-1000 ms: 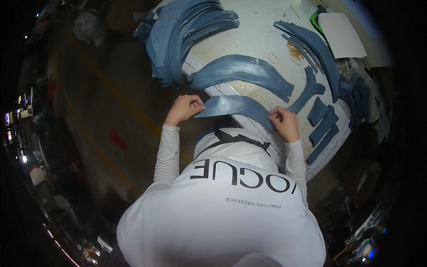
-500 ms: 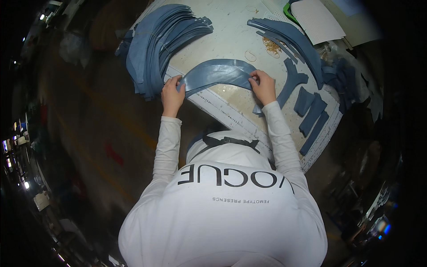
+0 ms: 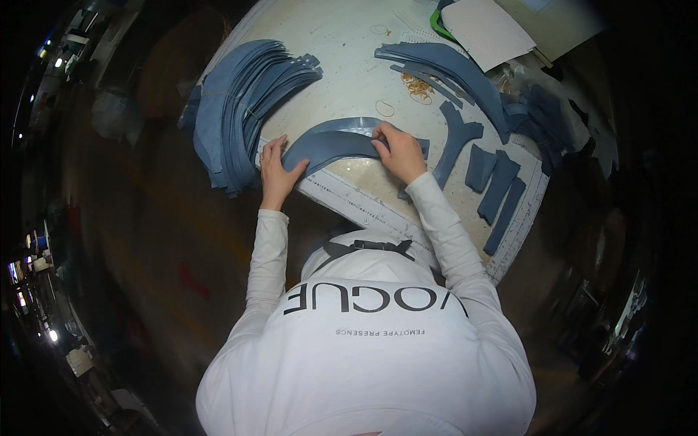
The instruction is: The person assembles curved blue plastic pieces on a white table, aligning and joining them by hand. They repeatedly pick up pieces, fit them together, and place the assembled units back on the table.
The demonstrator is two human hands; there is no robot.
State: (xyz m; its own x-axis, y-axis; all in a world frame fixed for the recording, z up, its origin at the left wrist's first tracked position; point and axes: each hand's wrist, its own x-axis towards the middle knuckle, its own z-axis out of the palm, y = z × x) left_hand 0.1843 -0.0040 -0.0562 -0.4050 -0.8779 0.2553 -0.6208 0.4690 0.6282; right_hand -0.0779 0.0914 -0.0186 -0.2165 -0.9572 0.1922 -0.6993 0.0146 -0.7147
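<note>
A curved blue piece of leather-like sheet (image 3: 331, 147) lies at the table's near edge, in front of me. A matte layer covers its front part, and a shinier, paler band shows along the far edge. My left hand (image 3: 278, 176) rests at its left end, thumb and fingers spread apart, the thumb touching the piece. Over the right part, my right hand (image 3: 398, 152) has thumb and fingertips pinched together at the upper layer's far edge. Just left of my left hand stands a thick stack of similar curved blue pieces (image 3: 227, 116), tied with a thin band.
On the pale table (image 3: 342, 80), a smaller stack of curved pieces (image 3: 454, 67) lies at far right beside yellowish rubber bands (image 3: 418, 89). Nearer are a Y-shaped blue piece (image 3: 456, 138) and several short strips (image 3: 502, 192). White paper (image 3: 487, 33) lies at the back right.
The matte layer now covers much of the shiny face. My right hand has moved left from the right end onto the piece; my left hand's fingers have spread. The view has shifted slightly.
</note>
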